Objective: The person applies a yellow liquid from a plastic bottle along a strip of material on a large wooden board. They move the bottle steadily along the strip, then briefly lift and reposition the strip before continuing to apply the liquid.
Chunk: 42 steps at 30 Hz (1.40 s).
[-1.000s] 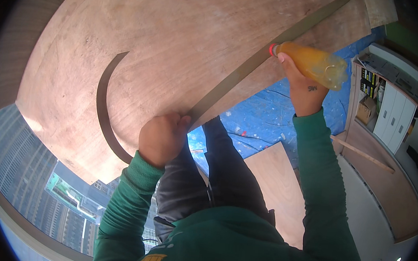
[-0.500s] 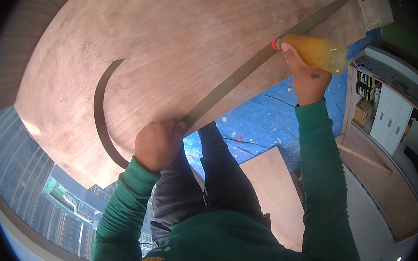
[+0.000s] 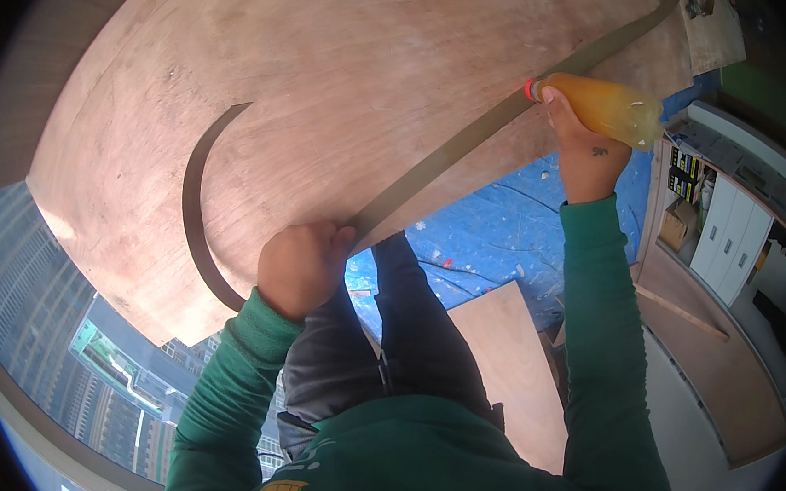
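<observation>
Found on the bench [image 3: 360, 77]: flat brown strip [image 3: 456, 152], laid slantwise. Runs from the left hand [image 3: 304, 266], at the bench's near edge, away and to the right, passing just ahead of the right hand [image 3: 592, 160] and out of view at the top. Nearer of the two, by direct contact: left hand, closed in a fist on the strip. Fingertips hidden; exact grip not verifiable. From the right hand, lies just beyond and to the left. Clamped in that right hand: bottle [image 3: 598, 109] of amber content, thumb along the neck. Red cap [image 3: 531, 90] right at the strip; touching or slightly above, cannot tell. Hands well apart, neither free.

Long axis of the strip: lower left to upper right, nearly straight between the hands. Long axis of the bottle: close to crosswise, cap pointing left, base to the right, at a clear angle to the strip. Also noted, left of the fist: curved brown length [image 3: 195, 202], arcing away from the left sleeve [image 3: 260, 350], tip pointing away and right. Continuity with the strip hidden; not established.
</observation>
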Each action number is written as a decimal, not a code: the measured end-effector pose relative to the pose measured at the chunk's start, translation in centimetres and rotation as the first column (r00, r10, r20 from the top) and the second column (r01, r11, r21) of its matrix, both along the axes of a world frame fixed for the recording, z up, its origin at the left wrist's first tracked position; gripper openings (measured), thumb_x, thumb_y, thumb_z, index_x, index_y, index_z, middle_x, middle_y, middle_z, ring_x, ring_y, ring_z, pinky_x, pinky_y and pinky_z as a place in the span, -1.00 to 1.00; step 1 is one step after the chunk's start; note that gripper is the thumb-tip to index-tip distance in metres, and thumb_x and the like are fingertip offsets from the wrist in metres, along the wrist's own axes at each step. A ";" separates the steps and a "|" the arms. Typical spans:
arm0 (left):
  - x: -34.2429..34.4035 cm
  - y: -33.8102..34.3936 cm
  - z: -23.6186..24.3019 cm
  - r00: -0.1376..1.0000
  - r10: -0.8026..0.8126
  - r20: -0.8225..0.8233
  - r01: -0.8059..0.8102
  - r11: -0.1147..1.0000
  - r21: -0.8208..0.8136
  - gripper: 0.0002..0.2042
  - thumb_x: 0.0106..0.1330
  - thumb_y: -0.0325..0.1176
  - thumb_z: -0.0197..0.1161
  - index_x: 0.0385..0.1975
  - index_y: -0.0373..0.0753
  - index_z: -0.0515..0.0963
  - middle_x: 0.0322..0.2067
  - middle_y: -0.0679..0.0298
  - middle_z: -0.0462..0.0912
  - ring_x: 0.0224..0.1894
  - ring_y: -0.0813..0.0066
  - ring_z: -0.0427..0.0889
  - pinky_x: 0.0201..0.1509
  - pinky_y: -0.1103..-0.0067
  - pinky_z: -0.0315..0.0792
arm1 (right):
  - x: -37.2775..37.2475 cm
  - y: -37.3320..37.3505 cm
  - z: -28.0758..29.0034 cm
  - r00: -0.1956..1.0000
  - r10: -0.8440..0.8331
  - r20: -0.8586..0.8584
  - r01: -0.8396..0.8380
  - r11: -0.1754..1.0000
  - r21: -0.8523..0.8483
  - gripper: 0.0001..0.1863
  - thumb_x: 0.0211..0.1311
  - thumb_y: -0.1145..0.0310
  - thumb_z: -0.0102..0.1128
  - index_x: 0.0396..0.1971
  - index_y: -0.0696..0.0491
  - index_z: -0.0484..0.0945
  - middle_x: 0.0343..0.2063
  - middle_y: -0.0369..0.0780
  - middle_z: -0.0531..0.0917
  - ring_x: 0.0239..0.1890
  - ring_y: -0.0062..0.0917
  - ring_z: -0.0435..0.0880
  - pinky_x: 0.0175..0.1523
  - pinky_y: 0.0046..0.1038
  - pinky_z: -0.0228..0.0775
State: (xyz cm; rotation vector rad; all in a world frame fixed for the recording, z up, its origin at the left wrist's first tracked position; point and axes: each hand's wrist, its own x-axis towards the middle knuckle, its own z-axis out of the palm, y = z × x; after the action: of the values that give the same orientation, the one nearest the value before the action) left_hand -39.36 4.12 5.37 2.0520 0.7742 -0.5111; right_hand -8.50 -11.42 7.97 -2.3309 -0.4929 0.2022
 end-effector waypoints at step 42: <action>-0.6 -0.6 -0.4 0.998 0.057 -0.021 -0.057 0.998 0.002 -0.61 0.50 -0.09 0.26 -0.51 -0.24 0.67 -0.58 -0.04 0.67 -0.44 -0.14 0.72 -0.28 0.09 0.60 | -8.5 -5.5 0.8 0.598 0.115 -0.793 0.337 0.862 0.379 -0.48 0.52 0.03 0.35 0.24 0.10 0.55 0.05 -0.11 0.76 -0.07 -0.41 0.78 0.07 -0.34 0.68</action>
State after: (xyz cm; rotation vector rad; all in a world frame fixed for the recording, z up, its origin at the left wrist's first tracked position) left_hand -39.93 3.49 4.96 2.0224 0.8436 -0.5005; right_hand -17.02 -16.95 8.73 -1.5110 0.0845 0.9071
